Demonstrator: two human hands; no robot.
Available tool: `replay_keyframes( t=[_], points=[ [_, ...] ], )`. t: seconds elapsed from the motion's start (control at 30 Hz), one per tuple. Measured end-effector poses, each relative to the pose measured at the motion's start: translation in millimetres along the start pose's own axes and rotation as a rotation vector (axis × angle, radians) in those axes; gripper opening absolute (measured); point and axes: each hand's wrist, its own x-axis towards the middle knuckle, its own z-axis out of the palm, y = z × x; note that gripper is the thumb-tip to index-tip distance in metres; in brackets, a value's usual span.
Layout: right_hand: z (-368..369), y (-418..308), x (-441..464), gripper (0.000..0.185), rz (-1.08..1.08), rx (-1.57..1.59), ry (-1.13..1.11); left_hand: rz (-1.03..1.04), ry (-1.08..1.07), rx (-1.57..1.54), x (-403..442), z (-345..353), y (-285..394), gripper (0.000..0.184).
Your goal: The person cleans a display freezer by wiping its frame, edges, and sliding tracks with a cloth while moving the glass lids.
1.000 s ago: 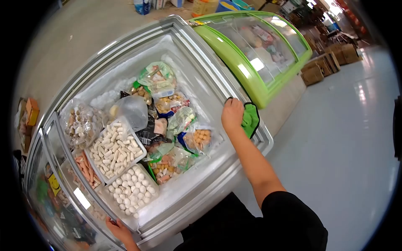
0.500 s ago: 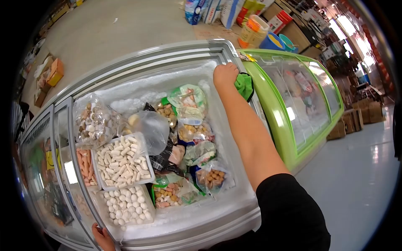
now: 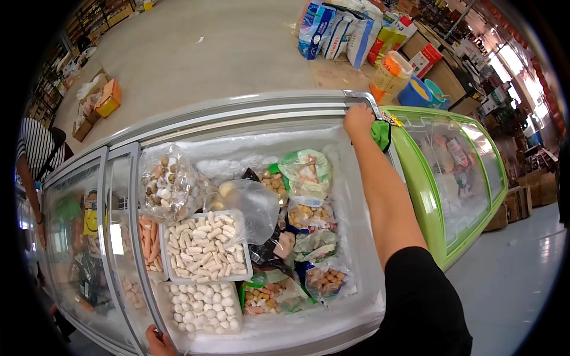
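My right hand (image 3: 358,120) is at the far right corner of an open chest freezer (image 3: 237,114), fingers curled. A green cloth (image 3: 381,134) with a dark edge bunches out beside it; the fingers' hold is partly hidden. At the lower left, my left hand (image 3: 159,342) has its fingers bent round the frame of the sliding glass lid (image 3: 126,261), partly cut off by the view. Inside the freezer lie a tray of white sticks (image 3: 205,246), a tray of white balls (image 3: 202,307), orange-pink sticks (image 3: 150,240) and several bags of frozen pieces (image 3: 306,172).
A green-framed freezer (image 3: 436,237) stands close on the right. Beyond the far side are bagged goods (image 3: 341,35), a plastic jar (image 3: 392,74), a blue bucket (image 3: 414,92) and an orange box (image 3: 108,98). A person in a striped top (image 3: 38,145) is at the left.
The view has shifted, so the freezer sits lower and further right. My right hand with the green cloth has moved nearer the far corner. My left hand stays at the lid frame.
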Motion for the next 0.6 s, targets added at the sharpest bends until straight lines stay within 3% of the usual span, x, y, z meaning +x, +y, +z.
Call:
replay_keyframes(
  t=[0.3, 0.37, 0.4, 0.47, 0.6],
  points=[
    [-3, -30, -24, 0.015, -0.03, 0.103, 0.068, -0.058, -0.053, 0.004, 3, 3, -5, 0.032],
    [-5, -59, -32, 0.015, -0.126, 0.101, 0.054, -0.315, -0.106, -0.194, 0, 17, -23, 0.054],
    [-10, -80, -40, 0.016, -0.216, 0.095, 0.038, -0.328, -0.109, -0.191, -2, 16, -21, 0.054],
    [-16, -135, -57, 0.015, -0.267, 0.171, 0.028, -0.018, -0.013, -0.059, 0, 7, -4, 0.03],
    [-32, -247, -104, 0.015, -0.404, 0.302, 0.07, 0.01, 0.013, -0.073, -1, 9, -7, 0.028]
  ],
)
